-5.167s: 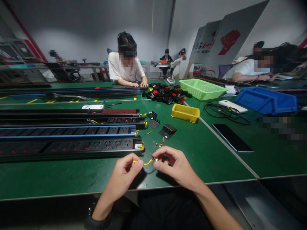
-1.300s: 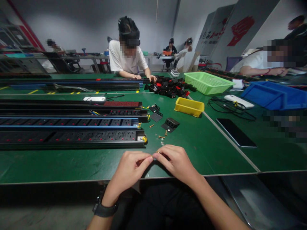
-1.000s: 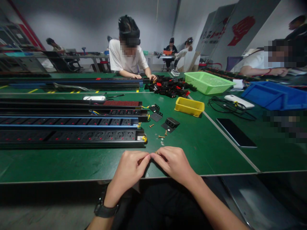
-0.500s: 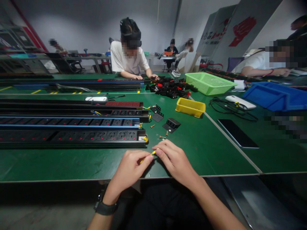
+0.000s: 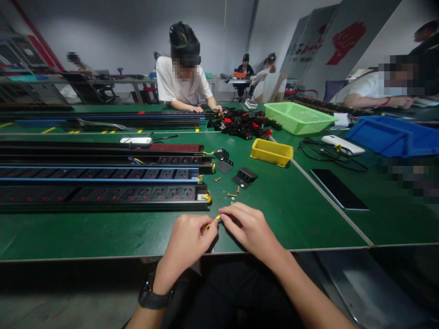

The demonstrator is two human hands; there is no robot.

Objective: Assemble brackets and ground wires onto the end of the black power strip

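Near the front edge of the green table, my left hand (image 5: 192, 235) pinches a short yellow wire (image 5: 206, 228) between thumb and fingers. My right hand (image 5: 247, 228) closes its thumb and fingertips on the wire's other end, close to the left fingertips. Just beyond the hands lie a few small screws (image 5: 232, 195) and a black end bracket (image 5: 245, 177). To the left, black and blue power strips (image 5: 164, 194) lie side by side, with yellow wire ends (image 5: 207, 198) sticking out at their right ends.
A yellow bin (image 5: 272, 152), a green basket (image 5: 297, 118) and a blue bin (image 5: 394, 135) stand farther right. A dark tablet (image 5: 339, 189) and coiled black cable (image 5: 329, 155) lie at right. Across the table a co-worker (image 5: 185, 75) handles parts by a heap of black pieces (image 5: 240, 124).
My hands stay together on the yellow wire, with only slight shifts of the fingers; the left wrist has moved a little to the right. The view has shifted slightly.
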